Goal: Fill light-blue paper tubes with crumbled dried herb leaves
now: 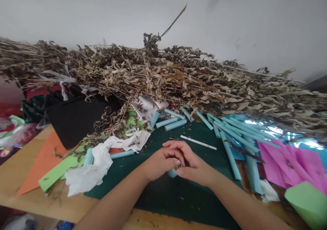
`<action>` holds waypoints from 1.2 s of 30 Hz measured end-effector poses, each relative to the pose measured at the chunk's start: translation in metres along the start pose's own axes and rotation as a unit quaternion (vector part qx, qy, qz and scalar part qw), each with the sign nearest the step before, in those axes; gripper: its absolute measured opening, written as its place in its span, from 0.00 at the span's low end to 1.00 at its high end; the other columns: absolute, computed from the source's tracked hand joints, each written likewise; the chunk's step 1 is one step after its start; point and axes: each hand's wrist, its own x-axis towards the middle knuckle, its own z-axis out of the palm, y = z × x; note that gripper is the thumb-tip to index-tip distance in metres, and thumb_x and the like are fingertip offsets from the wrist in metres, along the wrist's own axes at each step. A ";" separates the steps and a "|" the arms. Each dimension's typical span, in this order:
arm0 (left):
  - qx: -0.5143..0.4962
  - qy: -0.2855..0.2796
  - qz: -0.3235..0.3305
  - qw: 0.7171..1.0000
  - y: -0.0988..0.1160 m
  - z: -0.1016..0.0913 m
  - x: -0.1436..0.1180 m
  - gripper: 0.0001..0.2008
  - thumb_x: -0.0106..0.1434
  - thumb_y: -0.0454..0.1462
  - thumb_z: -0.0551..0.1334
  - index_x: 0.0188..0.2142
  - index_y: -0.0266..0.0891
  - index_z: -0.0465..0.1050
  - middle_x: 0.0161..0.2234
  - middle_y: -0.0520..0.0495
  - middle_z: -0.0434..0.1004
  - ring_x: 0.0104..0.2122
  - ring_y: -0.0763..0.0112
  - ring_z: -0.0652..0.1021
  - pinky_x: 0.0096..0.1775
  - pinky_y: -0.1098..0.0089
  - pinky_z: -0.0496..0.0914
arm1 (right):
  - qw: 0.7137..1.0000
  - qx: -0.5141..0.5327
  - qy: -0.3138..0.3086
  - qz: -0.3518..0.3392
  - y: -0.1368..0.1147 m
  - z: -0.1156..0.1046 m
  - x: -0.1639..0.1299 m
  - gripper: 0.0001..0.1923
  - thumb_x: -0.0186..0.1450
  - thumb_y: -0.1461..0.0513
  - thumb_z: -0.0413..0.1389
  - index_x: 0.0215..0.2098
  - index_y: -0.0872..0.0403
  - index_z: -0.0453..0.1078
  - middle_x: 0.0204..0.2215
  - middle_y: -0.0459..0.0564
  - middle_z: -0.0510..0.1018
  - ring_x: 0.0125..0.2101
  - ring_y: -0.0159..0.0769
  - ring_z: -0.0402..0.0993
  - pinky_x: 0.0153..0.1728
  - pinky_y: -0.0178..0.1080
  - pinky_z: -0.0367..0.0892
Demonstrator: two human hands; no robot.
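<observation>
A light-blue tube (172, 173) is being held low over the dark green sheet (158, 197), between the left hand (160, 162) and the right hand (200, 168). Both hands are being kept narrow, curled about it with the fingers overlapping, apparently so that the tube is being steadied from two sides; how much of the grip is being borne by each cannot be told, since most of the tube is being hidden. Brownish bits are being shown at its near opening, which is perhaps being cupped so that nothing is being spilled. Loose scraps are being caught by the sheet, which is probably being used to shield the wooden table (19, 167). Beyond the hands, a white stick (198, 142) and blue rolls (231, 158) are being kept apart, seemingly so that working room is being left, while dried plants (163, 77) are being heaped along the wall (102, 12).
</observation>
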 end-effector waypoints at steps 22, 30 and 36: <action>0.098 0.026 0.046 0.994 -0.009 0.013 -0.006 0.16 0.40 0.38 0.65 0.21 0.36 0.57 0.19 0.56 0.58 0.20 0.81 0.60 0.22 0.77 0.56 | 0.961 0.179 0.093 0.191 -0.021 0.014 0.008 0.20 0.41 0.67 0.46 0.34 0.51 0.62 0.38 0.47 0.66 0.36 0.35 0.63 0.26 0.32 0.60; 0.100 0.070 0.100 0.987 -0.014 0.019 -0.003 0.09 0.44 0.35 0.57 0.18 0.37 0.54 0.16 0.58 0.52 0.17 0.83 0.55 0.18 0.78 0.52 | 0.965 0.187 0.052 0.175 -0.021 0.009 0.008 0.19 0.46 0.62 0.49 0.38 0.53 0.63 0.40 0.49 0.66 0.41 0.38 0.62 0.37 0.37 0.60; 0.066 0.066 0.113 0.989 -0.015 0.019 -0.002 0.07 0.42 0.33 0.57 0.17 0.36 0.56 0.16 0.56 0.57 0.18 0.81 0.59 0.20 0.77 0.56 | 0.964 0.101 0.056 0.240 -0.028 0.012 0.010 0.17 0.49 0.64 0.49 0.39 0.51 0.61 0.31 0.45 0.67 0.31 0.31 0.65 0.29 0.33 0.61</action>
